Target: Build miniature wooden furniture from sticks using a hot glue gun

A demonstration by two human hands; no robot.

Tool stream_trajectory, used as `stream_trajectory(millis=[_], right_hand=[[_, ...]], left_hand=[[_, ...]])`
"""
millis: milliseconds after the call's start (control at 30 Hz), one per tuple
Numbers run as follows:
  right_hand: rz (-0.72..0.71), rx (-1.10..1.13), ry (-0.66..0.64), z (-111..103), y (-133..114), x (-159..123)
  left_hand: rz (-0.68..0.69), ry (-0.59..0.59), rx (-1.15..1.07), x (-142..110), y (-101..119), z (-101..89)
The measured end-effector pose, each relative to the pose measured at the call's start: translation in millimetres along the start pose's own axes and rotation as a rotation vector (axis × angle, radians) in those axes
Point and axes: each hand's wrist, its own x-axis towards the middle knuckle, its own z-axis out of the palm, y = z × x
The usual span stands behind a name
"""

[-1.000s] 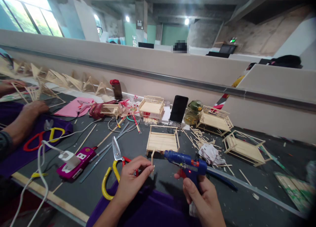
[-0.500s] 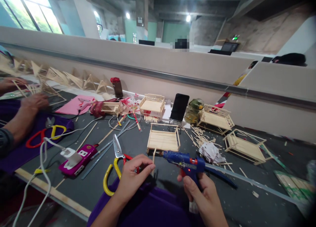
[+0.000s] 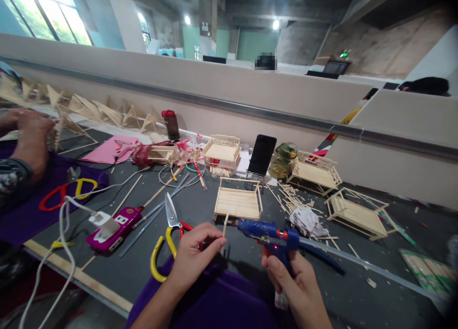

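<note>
My left hand (image 3: 200, 255) pinches a short wooden stick (image 3: 225, 228) upright between thumb and fingertips. In my right hand (image 3: 291, 276) is a blue hot glue gun (image 3: 268, 233), its small red light lit and a long clear glue stick (image 3: 372, 268) running out of its back. The nozzle points left and is right by the upper part of the stick; whether they touch I cannot tell. Just behind them stands a small wooden frame with a slatted base (image 3: 238, 202). Scissors with red and yellow handles (image 3: 171, 229) lie beside my left hand, partly hidden by it.
More small wooden frames (image 3: 315, 174) stand toward the back and right. A phone (image 3: 262, 155) leans on a stand near a green-lidded bottle (image 3: 284, 159). Crumpled paper (image 3: 308, 220) lies by loose sticks. At left are a purple power strip (image 3: 114, 229) and a co-worker's hands (image 3: 32, 128).
My hands, the stick and the glue gun keep almost the same pose; the view has shifted slightly. The co-worker's hands at left have drawn together and moved up.
</note>
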Motion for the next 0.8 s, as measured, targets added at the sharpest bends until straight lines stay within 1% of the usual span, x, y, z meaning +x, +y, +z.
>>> stream_trajectory(millis=[267, 467, 800], right_hand=[[-0.016, 0.000, 0.020, 0.5, 1.1, 0.7], [-0.005, 0.017, 0.019, 0.8, 0.5, 1.5], [-0.032, 0.010, 0.033, -0.8, 4.4, 3.6]], left_hand=[[0.024, -0.015, 0.020, -0.9, -2.5, 0.1], [0.023, -0.028, 0.015, 0.3, 0.8, -0.7], [0.040, -0.041, 0.011, -0.2, 1.8, -0.2]])
